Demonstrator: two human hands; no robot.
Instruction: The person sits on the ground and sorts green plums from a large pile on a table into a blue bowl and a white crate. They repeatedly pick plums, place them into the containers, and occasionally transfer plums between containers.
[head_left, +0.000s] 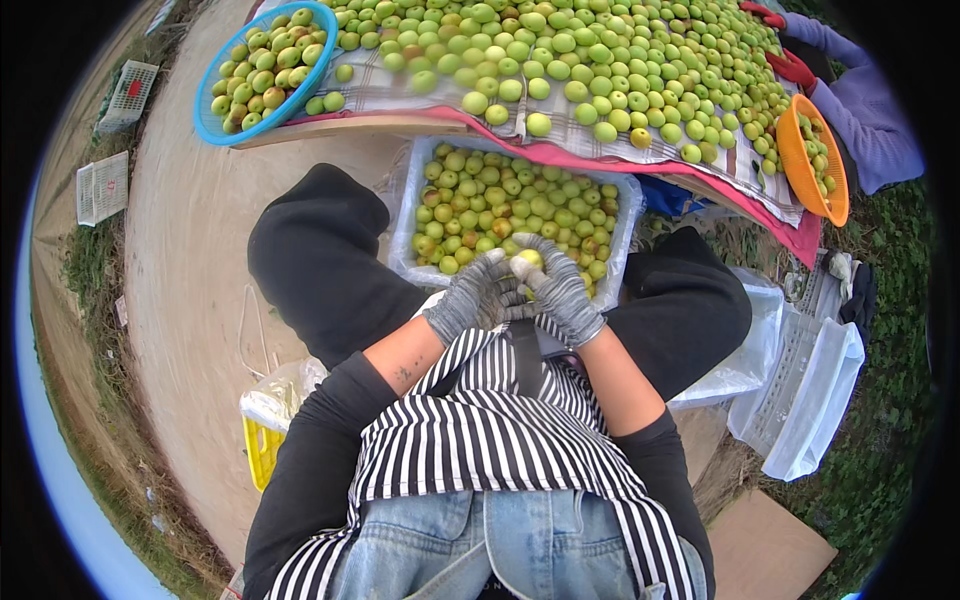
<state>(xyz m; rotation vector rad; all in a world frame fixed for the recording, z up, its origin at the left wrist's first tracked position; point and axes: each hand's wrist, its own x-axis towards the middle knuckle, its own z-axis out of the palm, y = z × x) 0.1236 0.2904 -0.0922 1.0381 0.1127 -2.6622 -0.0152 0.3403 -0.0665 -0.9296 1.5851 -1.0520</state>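
Both my hands wear grey knitted gloves and hover over the near edge of a white crate lined with clear plastic. The fingers and thumb of my right hand close around a yellow-green fruit. Close beside it, my left hand has its fingers spread towards the right hand, and no fruit shows in it. Small round green fruits, some with brownish-red patches, fill the crate between my knees. The hands hide part of its near side.
A cloth-covered table heaped with green fruits stands ahead. It carries a blue basket and an orange basket. A co-worker's red-gloved hand is at right. Plastic-lined crates lie to my right; a yellow crate to my left.
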